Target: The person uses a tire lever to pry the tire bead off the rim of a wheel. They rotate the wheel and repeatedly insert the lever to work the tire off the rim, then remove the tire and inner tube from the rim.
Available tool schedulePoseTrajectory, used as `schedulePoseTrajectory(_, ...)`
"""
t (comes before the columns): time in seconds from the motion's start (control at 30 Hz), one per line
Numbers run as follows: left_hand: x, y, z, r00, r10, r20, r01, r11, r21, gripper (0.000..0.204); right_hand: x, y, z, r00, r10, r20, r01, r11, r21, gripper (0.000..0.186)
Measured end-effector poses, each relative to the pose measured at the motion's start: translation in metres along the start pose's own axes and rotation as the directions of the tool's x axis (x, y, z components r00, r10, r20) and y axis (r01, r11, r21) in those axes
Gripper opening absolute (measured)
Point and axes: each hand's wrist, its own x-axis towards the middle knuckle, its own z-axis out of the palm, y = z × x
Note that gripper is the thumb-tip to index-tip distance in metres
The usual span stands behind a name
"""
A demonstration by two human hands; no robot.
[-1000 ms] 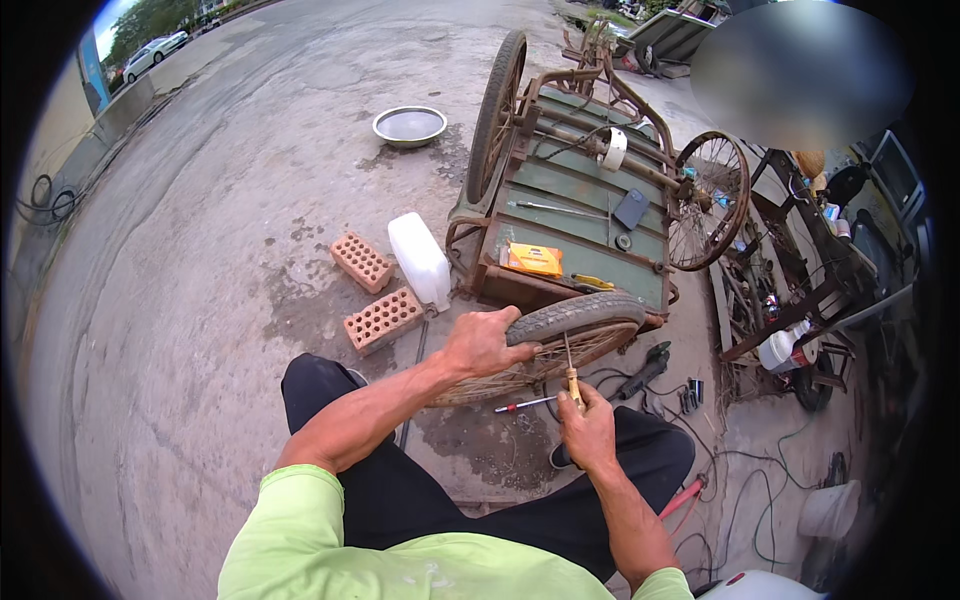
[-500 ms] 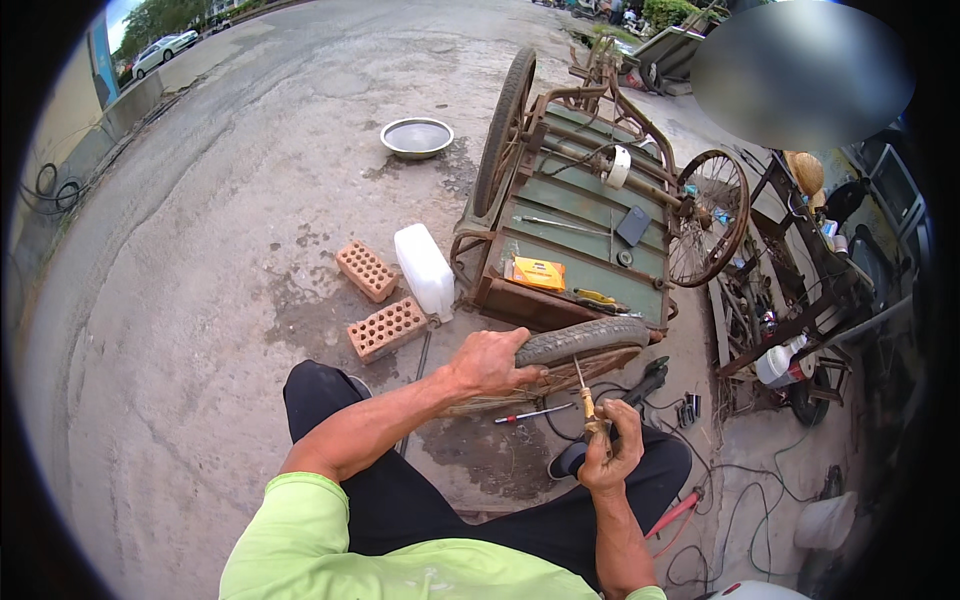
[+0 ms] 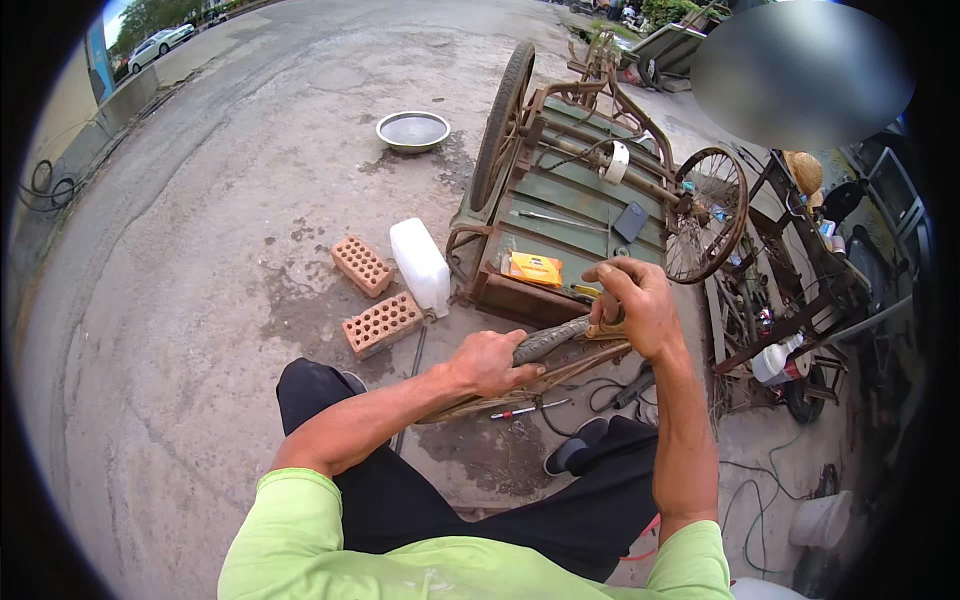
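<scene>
A bicycle-type wheel with a dark, worn tire (image 3: 548,341) stands between my knees, in front of an upturned cart (image 3: 575,235). My left hand (image 3: 488,363) is closed round the tire's left part, thumb toward the rim. Over the tire's right part is my right hand (image 3: 637,305), fingers curled. Below those fingers shows the yellowish handle of a screwdriver (image 3: 606,329); its shaft is hidden. On the cart's green underside lie a yellow-orange box (image 3: 533,268), a dark phone-like object (image 3: 630,222) and a thin metal rod (image 3: 562,221).
Two perforated bricks (image 3: 383,325) and a white plastic jug (image 3: 421,268) sit left of the cart. Beyond them is a metal basin (image 3: 413,131). A red-and-white pen-like tool (image 3: 530,408) and cables lie near my foot. At right stands a cluttered rack (image 3: 770,290).
My right hand has moved up and forward with the screwdriver, from above my right knee to the tire's right part. My left hand stays on the tire.
</scene>
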Motion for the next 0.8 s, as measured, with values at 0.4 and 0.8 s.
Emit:
schedulePoseTrajectory(0.4,-0.01,0.014,0.024,0.987,-0.07,0.146,0.082,0.994,-0.078,0.08,0.091,0.082,0.031,0.942,0.17,-0.289,-0.206,0.974,-0.098,0.048)
schedulePoseTrajectory(0.8,-0.004,0.031,0.036,0.959,-0.258,0.112,0.259,0.966,0.011,0.08,0.122,0.16,0.043,0.937,0.314,-0.155,-0.341,0.918,-0.201,0.041)
